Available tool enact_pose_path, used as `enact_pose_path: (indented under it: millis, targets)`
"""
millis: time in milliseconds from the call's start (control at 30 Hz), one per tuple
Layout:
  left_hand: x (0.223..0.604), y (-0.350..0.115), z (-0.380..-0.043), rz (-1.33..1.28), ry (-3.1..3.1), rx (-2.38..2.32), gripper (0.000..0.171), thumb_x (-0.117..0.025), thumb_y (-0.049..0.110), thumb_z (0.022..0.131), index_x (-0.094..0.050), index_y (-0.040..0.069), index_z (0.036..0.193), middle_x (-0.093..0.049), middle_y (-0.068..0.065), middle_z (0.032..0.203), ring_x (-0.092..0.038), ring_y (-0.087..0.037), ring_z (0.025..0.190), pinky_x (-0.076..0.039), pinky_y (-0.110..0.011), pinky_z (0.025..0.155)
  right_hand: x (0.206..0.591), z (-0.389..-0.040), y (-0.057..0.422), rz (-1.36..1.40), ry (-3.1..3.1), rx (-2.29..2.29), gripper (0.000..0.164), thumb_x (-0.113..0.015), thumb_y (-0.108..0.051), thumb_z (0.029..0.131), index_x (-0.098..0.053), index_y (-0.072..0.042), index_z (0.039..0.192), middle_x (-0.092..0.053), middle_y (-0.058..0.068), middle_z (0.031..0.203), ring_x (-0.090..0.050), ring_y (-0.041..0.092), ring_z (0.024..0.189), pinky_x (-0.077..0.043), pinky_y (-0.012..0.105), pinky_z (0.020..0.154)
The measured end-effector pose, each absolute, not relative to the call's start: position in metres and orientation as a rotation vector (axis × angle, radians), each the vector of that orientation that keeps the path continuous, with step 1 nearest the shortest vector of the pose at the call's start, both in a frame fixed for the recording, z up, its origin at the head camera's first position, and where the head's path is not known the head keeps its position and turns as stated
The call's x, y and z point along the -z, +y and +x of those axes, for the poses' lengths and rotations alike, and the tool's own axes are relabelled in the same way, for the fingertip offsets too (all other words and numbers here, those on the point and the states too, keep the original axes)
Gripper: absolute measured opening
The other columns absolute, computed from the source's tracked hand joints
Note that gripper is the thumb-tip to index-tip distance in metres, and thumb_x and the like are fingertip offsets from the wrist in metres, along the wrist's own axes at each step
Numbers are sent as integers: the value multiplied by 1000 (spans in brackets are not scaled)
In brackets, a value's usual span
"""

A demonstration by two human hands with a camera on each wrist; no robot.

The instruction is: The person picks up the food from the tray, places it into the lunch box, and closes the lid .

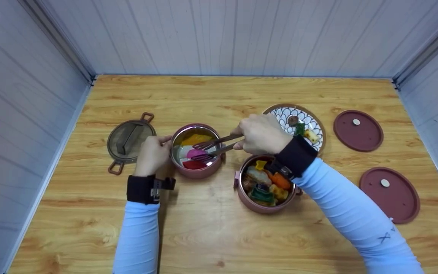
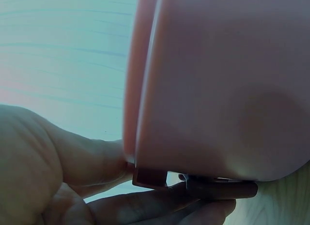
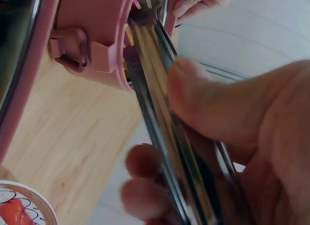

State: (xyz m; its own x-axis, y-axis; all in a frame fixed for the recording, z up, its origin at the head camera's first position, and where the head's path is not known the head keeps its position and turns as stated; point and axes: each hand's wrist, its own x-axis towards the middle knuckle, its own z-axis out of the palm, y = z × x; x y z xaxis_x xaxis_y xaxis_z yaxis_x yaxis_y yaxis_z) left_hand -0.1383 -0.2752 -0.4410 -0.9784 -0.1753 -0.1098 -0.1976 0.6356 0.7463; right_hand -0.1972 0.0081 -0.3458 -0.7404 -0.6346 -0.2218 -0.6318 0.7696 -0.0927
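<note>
My left hand (image 1: 152, 156) holds the left side of a pink pot (image 1: 200, 174). In the left wrist view, its thumb is at the rim and its fingers are under the side handle (image 2: 220, 188). From the right, my right hand (image 1: 262, 133) grips metal tongs (image 1: 226, 138), thumb on one arm and fingers curled round the other. The tongs' slotted tips are down inside the pot, on either side of a bright pink piece (image 1: 195, 153). A yellow piece (image 1: 197, 139) and a red piece (image 1: 194, 164) also lie in there.
A second pink pot (image 1: 255, 205), full of mixed toy food, stands below my right wrist. Behind that wrist is a patterned plate (image 1: 319, 123) with a few pieces. Two dark pink lids (image 1: 359, 133) lie at right; a glass lid (image 1: 114, 140) with handles lies at left. Walls enclose the table.
</note>
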Motion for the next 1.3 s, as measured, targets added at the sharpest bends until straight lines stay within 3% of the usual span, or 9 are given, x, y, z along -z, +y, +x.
enact_pose_path:
  millis: [200,367,467,567,700,800,967,1167,1300]
  targets:
    - [441,-274,-139,-327,2833,-1262,31,-54,15,101,-67,0,125,-65,-18,124,-57,-29,118,-45,-45,96,339,-195,15,-945,2741,119,47,-72,-50,88,-67,-30,130,-72,-1,109,-58,19,68,-41,36,55]
    - [441,-274,-139,-341,2822,-1264,31,-54,15,101,-67,-1,125,-64,-18,124,-56,-30,120,-44,-46,99,326,-188,37,-898,2814,310,48,-71,-49,89,-65,-30,133,-70,3,86,-48,18,58,-36,34,51]
    - [441,-275,-139,-340,2811,-1270,32,-54,15,102,-66,-1,126,-64,-18,125,-55,-30,123,-42,-46,101,321,-179,60,-899,2885,499,47,-71,-46,90,-64,-31,134,-71,3,89,-44,16,55,-34,35,52]
    - [441,-275,-139,-347,2793,-1281,32,-54,16,102,-66,-1,126,-64,-18,126,-54,-29,123,-42,-46,101,323,-166,89,-843,2962,734,48,-72,-45,90,-64,-30,134,-67,1,80,-40,14,51,-33,33,50]
    - [441,-276,-139,-353,2774,-1295,32,-53,16,102,-66,-1,127,-63,-18,127,-54,-29,124,-42,-45,102,335,-148,127,-644,3085,995,49,-76,-44,87,-67,-26,131,-53,-1,63,-41,14,50,-30,29,45]
    - [441,-279,-138,-349,2774,-1296,32,-53,15,102,-65,-1,127,-63,-19,127,-53,-29,124,-42,-45,102,348,-138,150,-421,3141,1086,49,-76,-44,86,-67,-25,131,-61,1,70,-47,16,55,-33,26,49]
    - [443,-280,-136,-338,2782,-1278,32,-53,16,102,-65,-1,128,-62,-18,128,-52,-30,126,-41,-46,103,371,-130,175,-127,3118,1069,53,-72,-47,89,-65,-20,134,-72,13,101,-57,22,74,-38,30,60]
    - [442,-281,-135,-318,2808,-1272,32,-52,15,102,-65,-2,127,-63,-19,125,-56,-30,120,-44,-46,99,387,-137,175,-54,3086,871,60,-68,-53,89,-62,-17,137,-71,21,96,-42,23,51,-32,38,48]
    - [440,-279,-137,-303,2813,-1268,32,-53,15,102,-65,-3,126,-63,-20,125,-56,-30,121,-44,-47,99,396,-143,171,-49,3053,786,61,-70,-52,88,-62,-16,137,-66,27,115,-58,33,66,-38,41,54]
